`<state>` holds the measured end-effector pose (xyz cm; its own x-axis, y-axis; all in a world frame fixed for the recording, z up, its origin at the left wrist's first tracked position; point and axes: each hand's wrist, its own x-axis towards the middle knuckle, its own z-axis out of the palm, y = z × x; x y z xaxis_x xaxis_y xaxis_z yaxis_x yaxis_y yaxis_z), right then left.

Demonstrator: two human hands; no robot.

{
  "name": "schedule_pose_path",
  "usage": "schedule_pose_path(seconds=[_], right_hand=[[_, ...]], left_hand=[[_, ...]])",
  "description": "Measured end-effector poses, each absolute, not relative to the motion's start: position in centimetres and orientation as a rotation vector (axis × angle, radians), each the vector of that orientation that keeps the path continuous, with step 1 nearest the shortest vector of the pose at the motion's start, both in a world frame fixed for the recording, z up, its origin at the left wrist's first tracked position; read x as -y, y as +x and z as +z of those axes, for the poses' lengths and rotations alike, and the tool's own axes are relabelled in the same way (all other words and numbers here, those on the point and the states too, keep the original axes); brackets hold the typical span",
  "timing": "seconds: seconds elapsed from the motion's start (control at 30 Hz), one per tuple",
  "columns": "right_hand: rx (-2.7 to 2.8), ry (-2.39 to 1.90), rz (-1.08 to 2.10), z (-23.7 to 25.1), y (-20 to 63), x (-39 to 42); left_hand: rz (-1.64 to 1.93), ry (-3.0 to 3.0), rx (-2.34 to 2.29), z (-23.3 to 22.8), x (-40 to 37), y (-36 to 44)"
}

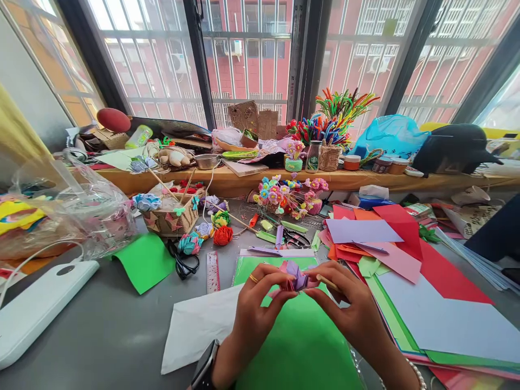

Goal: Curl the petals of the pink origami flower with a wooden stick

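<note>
Both my hands meet over a green paper sheet point(300, 341) near the table's front edge. Between their fingertips is a small folded purple paper flower point(298, 275). My left hand point(258, 303), with a ring on one finger and a watch on the wrist, pinches the flower's left side. My right hand point(347, 306) pinches the right side and also holds a thin wooden stick point(327, 281) between its fingers.
Stacked coloured paper sheets point(406, 254) lie to the right, a white sheet point(199, 325) and ruler point(213, 271) to the left. Scissors point(296, 237), a basket of paper flowers point(173, 216), plastic bags point(65, 211) and a white device point(36, 309) crowd the grey table. A cluttered wooden sill point(244, 181) runs behind.
</note>
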<state>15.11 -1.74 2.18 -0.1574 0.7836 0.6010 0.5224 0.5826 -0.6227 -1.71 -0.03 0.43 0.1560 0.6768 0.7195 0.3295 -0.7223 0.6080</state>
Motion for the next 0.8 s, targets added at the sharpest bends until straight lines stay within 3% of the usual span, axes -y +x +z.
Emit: schedule_pose_path(seconds=[0.4, 0.63, 0.8], right_hand=[[1.790, -1.042, 0.519, 2.45, 15.24, 1.55], [1.723, -1.121, 0.481, 2.31, 15.03, 1.79], [1.713, -1.180, 0.421, 2.39, 14.40, 2.28]], left_hand=[[1.409, 1.919, -0.879, 0.50, -0.02, -1.70], [1.696, 2.203, -1.003, -0.13, 0.38, -1.49], [1.636, 2.516, -1.024, -0.34, 0.92, -1.05]])
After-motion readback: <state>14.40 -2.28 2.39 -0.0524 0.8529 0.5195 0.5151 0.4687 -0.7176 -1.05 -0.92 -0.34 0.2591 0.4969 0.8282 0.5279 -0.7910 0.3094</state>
